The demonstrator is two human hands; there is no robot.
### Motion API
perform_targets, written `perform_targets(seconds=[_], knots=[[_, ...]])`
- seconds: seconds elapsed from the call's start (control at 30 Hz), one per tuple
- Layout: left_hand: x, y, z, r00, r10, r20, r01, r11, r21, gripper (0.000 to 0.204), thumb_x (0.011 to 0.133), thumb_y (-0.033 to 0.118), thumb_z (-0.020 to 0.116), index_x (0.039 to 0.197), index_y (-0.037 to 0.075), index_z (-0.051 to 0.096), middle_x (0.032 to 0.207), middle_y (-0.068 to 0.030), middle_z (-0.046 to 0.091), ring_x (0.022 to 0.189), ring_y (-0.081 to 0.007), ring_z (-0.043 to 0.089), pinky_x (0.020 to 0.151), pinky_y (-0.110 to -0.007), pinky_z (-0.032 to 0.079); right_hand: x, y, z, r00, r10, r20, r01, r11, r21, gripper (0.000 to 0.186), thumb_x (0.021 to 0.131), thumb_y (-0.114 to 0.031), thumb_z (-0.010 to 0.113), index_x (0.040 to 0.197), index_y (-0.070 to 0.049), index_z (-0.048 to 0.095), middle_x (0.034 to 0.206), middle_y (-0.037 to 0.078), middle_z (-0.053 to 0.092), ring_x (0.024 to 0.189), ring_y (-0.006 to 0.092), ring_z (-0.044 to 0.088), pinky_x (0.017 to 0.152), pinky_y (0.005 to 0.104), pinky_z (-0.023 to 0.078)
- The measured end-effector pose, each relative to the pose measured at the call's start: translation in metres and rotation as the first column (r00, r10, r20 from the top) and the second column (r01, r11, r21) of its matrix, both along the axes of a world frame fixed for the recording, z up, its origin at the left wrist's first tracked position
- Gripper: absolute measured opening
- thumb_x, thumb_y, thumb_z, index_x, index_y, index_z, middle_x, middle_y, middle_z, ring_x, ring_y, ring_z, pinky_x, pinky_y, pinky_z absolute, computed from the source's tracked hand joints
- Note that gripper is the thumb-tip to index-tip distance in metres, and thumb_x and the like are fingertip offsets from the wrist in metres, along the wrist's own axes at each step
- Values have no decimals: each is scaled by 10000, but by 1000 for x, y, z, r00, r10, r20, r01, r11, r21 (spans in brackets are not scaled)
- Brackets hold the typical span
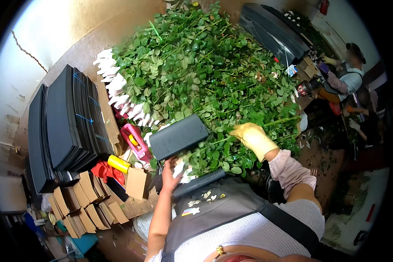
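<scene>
- Has both hands bent in at the near side of a big green heap [187,65] of leafy stems, well apart from each other.
- Wears a yellow glove [258,143] on the right hand [251,137], stretched over the near right part of the heap with fingers curled inward.
- Has a leafy stem [289,119] just beside that glove, pointing right toward the edge of the heap; cannot tell whether clamped on it or only above it.
- Holds the left hand [167,178], bare, just below a dark ribbed pad [178,137], fingers bent beside a white wrap [179,169]; cannot tell whether gripping it.
- Wears a grey apron [218,205], close against a dark roll [198,182] at the near edge of the heap.
- Has more white wraps [118,85] in a row along the left side of the heap.
- Shows a pink container [137,143] left of the pad, then a yellow cylinder [118,163] and a red cloth [101,170].
- Has cardboard pieces [137,183] at the near left of a brown table [139,208], below tall dark sheets [67,118] with blue straps.
- Shows dark boards [273,35] beyond the heap at upper right, and a co-worker [351,81] farther right.
</scene>
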State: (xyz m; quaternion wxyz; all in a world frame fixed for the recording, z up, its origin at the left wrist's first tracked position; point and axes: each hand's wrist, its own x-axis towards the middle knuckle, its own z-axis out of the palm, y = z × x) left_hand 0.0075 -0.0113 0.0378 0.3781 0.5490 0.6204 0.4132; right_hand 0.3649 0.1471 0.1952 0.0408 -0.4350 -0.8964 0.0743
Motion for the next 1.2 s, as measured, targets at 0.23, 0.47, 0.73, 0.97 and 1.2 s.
perform_targets(seconds=[0.23, 0.47, 0.73, 0.97, 1.2], knots=[[4, 3, 24, 983, -32, -183, 38, 999, 26, 557, 831, 164, 830, 1347, 122, 625, 1253, -148, 612, 1095, -271, 636, 938, -366, 538, 6, 22, -60, 889, 57, 453, -21, 996, -85, 195, 880, -189, 635, 987, -123, 785, 976, 103, 743, 867, 281, 709, 706, 457, 566], [0, -5, 24, 987, -25, -157, 19, 999, -39, 452, 853, 143, 789, 1292, 135, 682, 1329, -201, 542, 1315, -369, 453, 1135, -430, 357, -178, 183, 23, 935, 30, 353, -126, 960, 252, 337, 1004, -247, 486, 1301, -176, 628, 1378, 90, 581, 1257, 259, 543, 1062, 402, 445], [4, -8, 31, 992, 29, -119, -43, 993, -113, 434, 863, 137, 797, 1279, 107, 678, 1176, -153, 606, 1125, -312, 603, 1006, -385, 481, -241, 182, 43, 919, -28, 393, -24, 992, 126, 363, 1036, -300, 491, 1349, -217, 654, 1536, 85, 512, 1485, 221, 385, 1261, 430, 203], [12, 2, 30, 998, 10, -60, -17, 993, -119, 521, 881, 184, 798, 1325, 26, 577, 1225, -159, 574, 1073, -286, 598, 944, -377, 507, -150, 141, 32, 909, 119, 400, 2, 957, -289, 220, 933, -201, 622, 1072, -106, 764, 998, 97, 752, 873, 271, 732, 758, 429, 598], [3, -4, 12, 992, 3, -129, -20, 992, -127, 578, 865, 222, 802, 1350, 17, 563, 1304, -219, 568, 1176, -342, 583, 979, -400, 525, -130, 180, 14, 996, 9, 90, -14, 998, 58, 250, 935, -166, 614, 1163, -99, 692, 1040, 142, 704, 931, 297, 719, 717, 448, 590]])
